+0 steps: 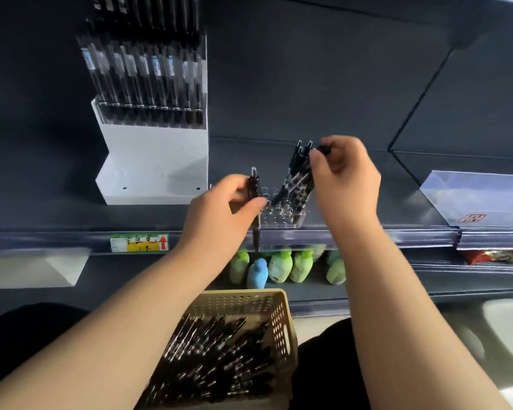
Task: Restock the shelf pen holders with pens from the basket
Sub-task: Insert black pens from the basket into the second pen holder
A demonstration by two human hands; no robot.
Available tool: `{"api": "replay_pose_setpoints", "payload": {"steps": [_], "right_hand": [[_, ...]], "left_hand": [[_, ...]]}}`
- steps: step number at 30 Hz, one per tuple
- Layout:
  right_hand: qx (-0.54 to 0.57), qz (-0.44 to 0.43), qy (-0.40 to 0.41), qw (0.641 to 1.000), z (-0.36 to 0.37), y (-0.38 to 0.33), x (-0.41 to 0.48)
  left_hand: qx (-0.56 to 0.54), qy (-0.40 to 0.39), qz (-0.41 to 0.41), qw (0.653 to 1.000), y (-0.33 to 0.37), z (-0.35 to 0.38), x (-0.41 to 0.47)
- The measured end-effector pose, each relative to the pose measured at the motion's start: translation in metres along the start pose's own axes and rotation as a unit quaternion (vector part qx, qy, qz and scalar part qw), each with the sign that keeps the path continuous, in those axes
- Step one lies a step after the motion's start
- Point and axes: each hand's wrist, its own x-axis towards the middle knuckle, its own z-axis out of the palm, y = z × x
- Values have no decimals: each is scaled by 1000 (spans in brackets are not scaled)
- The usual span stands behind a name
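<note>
Two hands work at the shelf (367, 202). The left hand (222, 214) curls its fingers and thumb round one pen (254, 196), held upright just left of the small clear holder (282, 216), its tip hanging below the shelf edge. The right hand (344, 179) pinches the top of a second pen (323, 149) between thumb and forefinger, beside the leaning pens (299, 179) that stand in the holder's right side; at least three caps show there, the rest too blurred to count. To the left stands one tall holder (151, 161) with about nine pens in its front row. One basket (283, 321) sits below between the forearms, holding a heap of pens (216, 356) too many to count. On the lower shelf stand one blue bottle (256, 273) and at least four green bottles (280, 266).
</note>
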Motion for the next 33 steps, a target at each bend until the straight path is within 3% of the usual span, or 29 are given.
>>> {"api": "replay_pose_setpoints", "payload": {"steps": [12, 22, 33], "right_hand": [[-162, -148, -21, 975, 14, 19, 42], [-116, -116, -56, 985, 9, 25, 60], [-184, -146, -76, 969, 11, 26, 61]], "left_hand": [[-13, 50, 19, 999, 23, 28, 40], [-8, 73, 15, 997, 30, 44, 54], [-13, 62, 15, 998, 32, 54, 55]]}}
